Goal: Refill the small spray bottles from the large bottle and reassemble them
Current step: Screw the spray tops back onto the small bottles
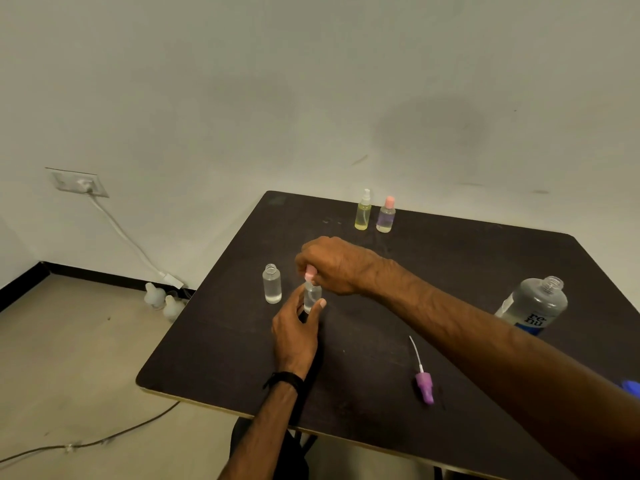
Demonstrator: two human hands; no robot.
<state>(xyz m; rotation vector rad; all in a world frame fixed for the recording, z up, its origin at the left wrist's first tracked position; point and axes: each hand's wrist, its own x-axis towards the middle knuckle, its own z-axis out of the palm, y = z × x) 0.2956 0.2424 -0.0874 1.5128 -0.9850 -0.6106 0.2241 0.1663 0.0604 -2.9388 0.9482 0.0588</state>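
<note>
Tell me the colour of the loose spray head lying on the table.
Purple, with a white dip tube: the spray head lies near the table's front edge, in the head view.

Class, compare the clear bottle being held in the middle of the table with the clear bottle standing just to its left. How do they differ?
The held bottle has a pink spray top at its neck, gripped by the right hand; the standing bottle has an open, bare neck. The left hand grips the held bottle, while nothing touches the standing bottle. Both are small, clear, upright and hold clear liquid.
</note>
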